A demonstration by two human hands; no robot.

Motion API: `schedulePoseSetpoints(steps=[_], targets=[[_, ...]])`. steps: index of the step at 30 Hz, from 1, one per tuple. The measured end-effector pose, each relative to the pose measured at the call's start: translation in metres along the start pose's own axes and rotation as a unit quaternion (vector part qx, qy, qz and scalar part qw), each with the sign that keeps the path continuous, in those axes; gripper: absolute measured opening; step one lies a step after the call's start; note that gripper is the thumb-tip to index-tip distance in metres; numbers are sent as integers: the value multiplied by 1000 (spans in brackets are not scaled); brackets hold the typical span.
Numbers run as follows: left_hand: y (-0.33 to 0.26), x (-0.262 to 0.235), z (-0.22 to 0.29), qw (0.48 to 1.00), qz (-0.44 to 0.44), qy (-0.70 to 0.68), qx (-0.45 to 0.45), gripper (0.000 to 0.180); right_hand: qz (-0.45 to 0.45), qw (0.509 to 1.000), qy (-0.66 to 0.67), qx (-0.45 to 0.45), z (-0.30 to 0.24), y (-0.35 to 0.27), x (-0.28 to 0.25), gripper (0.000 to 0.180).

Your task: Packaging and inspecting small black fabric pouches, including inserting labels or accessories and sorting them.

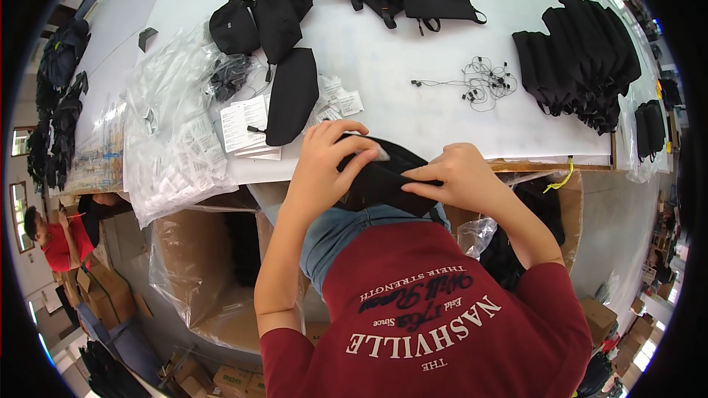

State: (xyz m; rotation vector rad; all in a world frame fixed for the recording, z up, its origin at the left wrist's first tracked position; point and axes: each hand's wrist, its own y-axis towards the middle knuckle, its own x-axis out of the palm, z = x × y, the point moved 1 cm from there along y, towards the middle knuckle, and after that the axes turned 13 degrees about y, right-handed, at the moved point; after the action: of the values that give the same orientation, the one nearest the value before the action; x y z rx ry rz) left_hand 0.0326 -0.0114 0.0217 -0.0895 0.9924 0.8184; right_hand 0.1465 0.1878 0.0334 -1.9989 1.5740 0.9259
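Note:
Over my lap, at the table's near edge, a black fabric pouch (385, 183) is held between both hands. My left hand (328, 162) is closed at its left side, with a small whitish piece (381, 153) showing by the fingertips; what it is I cannot make out. Thumb and fingers of my right hand (453, 177) pinch the pouch's right edge. Just beyond the left hand lies another black pouch (293, 96) with a zip pull, partly on a stack of white printed cards (247, 124).
More black pouches (442, 1) are heaped at the far side, and a row of them (579, 59) stands at the right. Black tag strings (483, 85) lie mid-table. Clear plastic bags (177, 133) spread at left. Below the table are plastic-lined cartons (199, 265). A person in red (63, 247) is at far left.

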Motion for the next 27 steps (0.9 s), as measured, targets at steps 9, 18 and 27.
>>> schedulePoseSetpoints(steps=[9, 18, 27], targets=[[-36, 25, -11, 869, 210, -397, -208, 63, 155, 986, -4, -61, -18, 29, 1, 16], [-48, 55, 2, 571, 192, -707, -370, 42, 277, 936, 211, 49, -34, 35, 32, 19], [-48, 55, 6, 590, 229, -696, -338, 40, 294, 893, 322, 112, -21, 25, 47, 32]])
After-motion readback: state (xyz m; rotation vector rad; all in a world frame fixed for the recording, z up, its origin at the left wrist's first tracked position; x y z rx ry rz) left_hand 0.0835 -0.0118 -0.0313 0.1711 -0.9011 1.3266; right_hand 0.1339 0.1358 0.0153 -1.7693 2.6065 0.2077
